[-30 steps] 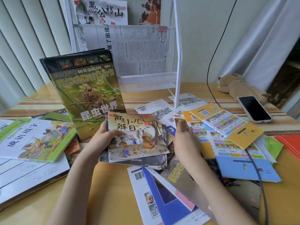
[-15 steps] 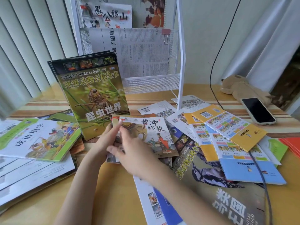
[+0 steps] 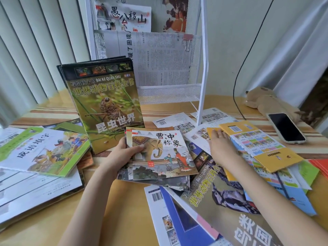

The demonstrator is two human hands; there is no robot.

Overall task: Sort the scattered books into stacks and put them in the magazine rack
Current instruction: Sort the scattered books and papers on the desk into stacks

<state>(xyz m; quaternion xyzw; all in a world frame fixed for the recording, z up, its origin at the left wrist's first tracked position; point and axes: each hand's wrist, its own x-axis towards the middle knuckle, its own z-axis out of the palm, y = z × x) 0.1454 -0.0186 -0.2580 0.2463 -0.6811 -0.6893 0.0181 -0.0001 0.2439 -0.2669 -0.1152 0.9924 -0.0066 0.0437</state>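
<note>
Books held: a small stack of thin square picture books (image 3: 159,157), top cover showing an elephant, at least three covers visible at the fanned edges; exact count cannot be told.
Left hand: the left hand (image 3: 124,153) grips that stack at its left edge, thumb curled over the elephant cover, fingers underneath.
Right hand: the right hand (image 3: 220,144) lies palm down with straight fingers on a yellow thin booklet (image 3: 213,132), just right of the held stack; it pinches nothing.
Right of the right hand: one yellow-backed booklet with a grid of small cover pictures (image 3: 260,144) lies on top, overlapping others in blue and yellow; their number is unclear.
Beyond the hands: one white wire-mesh magazine rack (image 3: 202,68) stands on the table, holding one printed newspaper (image 3: 159,57) with one pink binder clip (image 3: 187,41) in the lower pocket, and two illustrated books (image 3: 124,18) in the upper pocket.
Beyond the left hand: a stack of tall green insect encyclopaedia books (image 3: 104,107) stands upright, leaning against the rack; at least two spines show.
Left of the left hand: one green-edged picture book (image 3: 44,151) rests on flat white books.
Near side of the right forearm: one large bird encyclopaedia book (image 3: 221,197) over one blue-and-white booklet (image 3: 177,215).
Far right: one black smartphone (image 3: 285,127) touching one tan plush toy (image 3: 266,102); one black cable (image 3: 239,82).
Surface: yellow wooden table (image 3: 124,210).
</note>
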